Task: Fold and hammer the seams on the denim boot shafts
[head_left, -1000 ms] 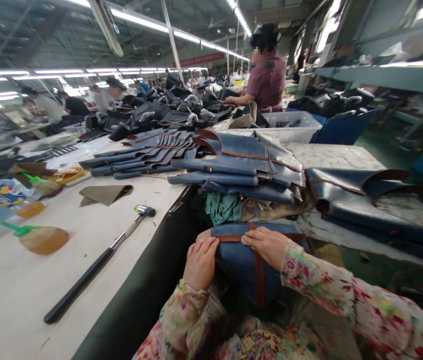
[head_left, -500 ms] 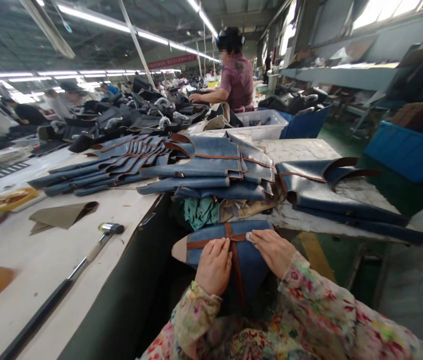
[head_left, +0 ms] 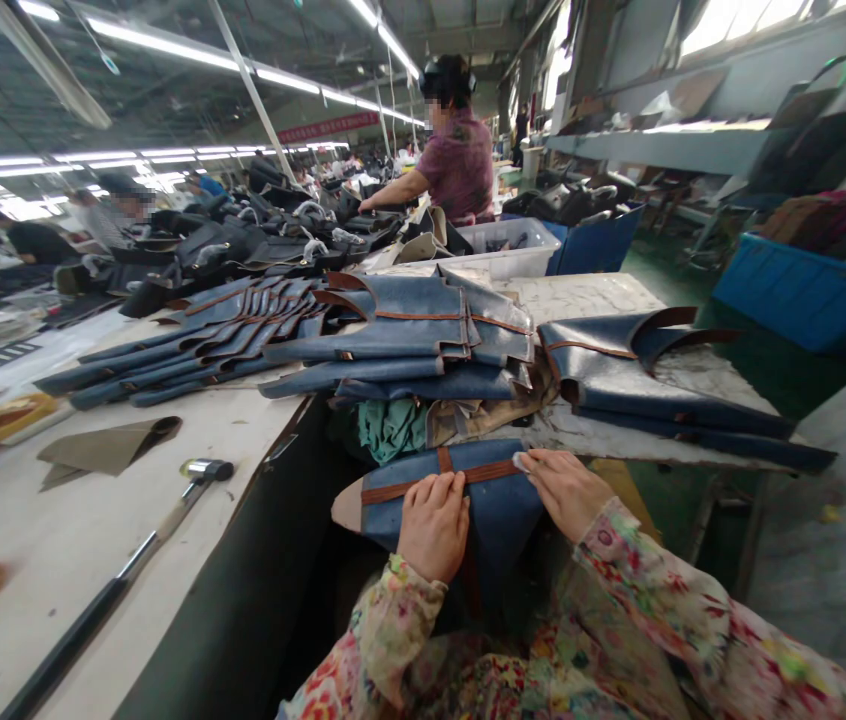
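Observation:
A blue leather-like panel (head_left: pixel 502 510) with crossed brown strips and a pale pointed left end lies before me. The brown strip (head_left: pixel 487 471) runs across it, and a second one crosses it near the middle. My left hand (head_left: pixel 434 525) lies on the panel by the crossing, fingers fairly flat and pressing down. At the strip's right end, my right hand (head_left: pixel 565 490) is closed, with a small white scrap (head_left: pixel 519 461) at its fingertips; its kind is too small to tell. What supports the panel from below is hidden.
Blue panels with brown trim are stacked (head_left: pixel 400 345) behind, and more (head_left: pixel 663 385) lie to the right. A hammer (head_left: pixel 205 469) and a folded tan piece (head_left: pixel 108 450) rest on the left table. Green cloth (head_left: pixel 391 430) is bunched behind the panel. A co-worker (head_left: pixel 460 150) stands farther back.
My right hand has shifted right along the brown strip, away from the left hand, with the white scrap. The left hand stays by the crossing. The whole view has moved slightly.

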{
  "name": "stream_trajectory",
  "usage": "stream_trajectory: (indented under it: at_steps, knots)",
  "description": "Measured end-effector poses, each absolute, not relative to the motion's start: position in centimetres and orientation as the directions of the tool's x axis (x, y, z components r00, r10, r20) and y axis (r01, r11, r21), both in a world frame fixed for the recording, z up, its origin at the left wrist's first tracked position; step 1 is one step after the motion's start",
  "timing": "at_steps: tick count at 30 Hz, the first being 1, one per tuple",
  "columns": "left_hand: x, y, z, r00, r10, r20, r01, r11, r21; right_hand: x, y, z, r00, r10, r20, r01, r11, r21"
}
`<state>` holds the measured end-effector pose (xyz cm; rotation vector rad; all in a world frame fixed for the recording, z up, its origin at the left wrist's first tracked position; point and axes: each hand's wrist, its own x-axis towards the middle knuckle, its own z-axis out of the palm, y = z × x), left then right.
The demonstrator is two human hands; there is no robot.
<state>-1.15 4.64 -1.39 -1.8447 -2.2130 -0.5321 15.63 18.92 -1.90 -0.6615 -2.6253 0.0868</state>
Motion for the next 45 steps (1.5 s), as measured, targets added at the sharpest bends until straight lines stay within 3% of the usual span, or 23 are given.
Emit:
stream_trajectory:
  at_steps: [7, 15, 25, 34, 41, 45]
  knots:
    - [-0.3, 4.9, -0.9, -0.224, 0.902, 0.370, 0.974, 0.194, 0.117, 13.5, 17.1, -2.0, -0.810, 0.441, 0.387, 0.447, 0.891, -0.081]
    - [-1.0, 4.1, -1.3, -0.197, 0.899, 0.392, 0.978, 0.149, 0.149, 12.1, 15.3, -1.5, -0.837, 0.411, 0.360, 0.391, 0.911, -0.131]
    - [-3.4, 0.9, -1.7, -0.176, 0.895, 0.409, 0.982, 0.132, 0.132, 16.1, 18.1, -1.8, -0.816, 0.406, 0.412, 0.408, 0.909, -0.087]
    - [-4.3, 0.7, -1.4, -0.134, 0.903, 0.408, 0.988, 0.089, 0.127, 8.6, 12.5, -0.1, -0.912, 0.283, 0.297, 0.232, 0.953, -0.194]
    - [-7.6, -2.0, -1.6, -0.164, 0.883, 0.440, 0.986, 0.140, 0.088, 10.6, 14.5, -0.8, -0.899, 0.295, 0.323, 0.252, 0.953, -0.168]
    - [-8.4, -3.7, -0.7, -0.251, 0.885, 0.393, 0.966, 0.252, 0.050, 12.4, 15.9, -1.4, -0.896, 0.279, 0.346, 0.250, 0.960, -0.127]
